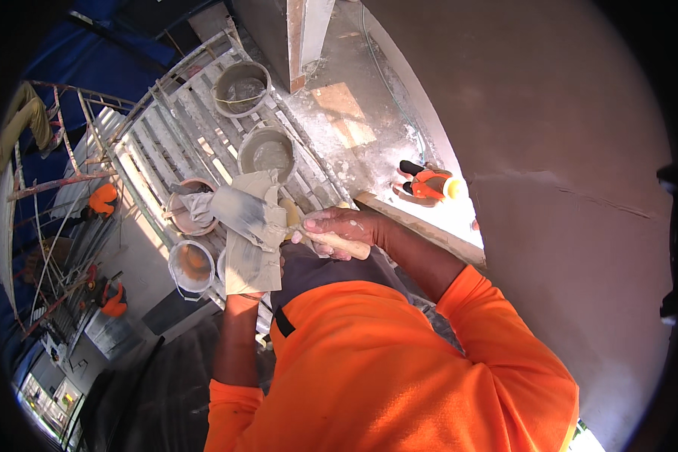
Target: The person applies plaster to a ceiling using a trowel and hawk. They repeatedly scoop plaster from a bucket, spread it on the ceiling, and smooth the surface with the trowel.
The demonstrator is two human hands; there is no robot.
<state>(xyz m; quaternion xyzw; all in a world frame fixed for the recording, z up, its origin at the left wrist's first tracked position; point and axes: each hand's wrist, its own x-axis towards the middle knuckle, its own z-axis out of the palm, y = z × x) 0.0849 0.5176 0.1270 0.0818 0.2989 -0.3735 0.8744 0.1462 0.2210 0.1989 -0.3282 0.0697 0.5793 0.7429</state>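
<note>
My right hand (339, 228) is closed round the pale wooden handle of a plastering trowel (237, 207). Its metal blade, smeared with grey plaster, lies over a flat plasterer's hawk (253, 273). Wet plaster (258, 185) sits at the far side of the blade. From below, my left hand (282, 262) holds up the hawk, which hides most of its fingers. Just beyond the tools stands a reddish bucket (175, 218) with a grey, plaster-smeared cloth or bag (198, 209) hanging in it.
I am on a slatted scaffold platform (162, 135) holding several buckets, including a grey one (246, 154) and a white one (175, 267). A plastered wall (565, 151) rises at right. People in orange (433, 183) are below, and scaffold tubes (60, 181) stand left.
</note>
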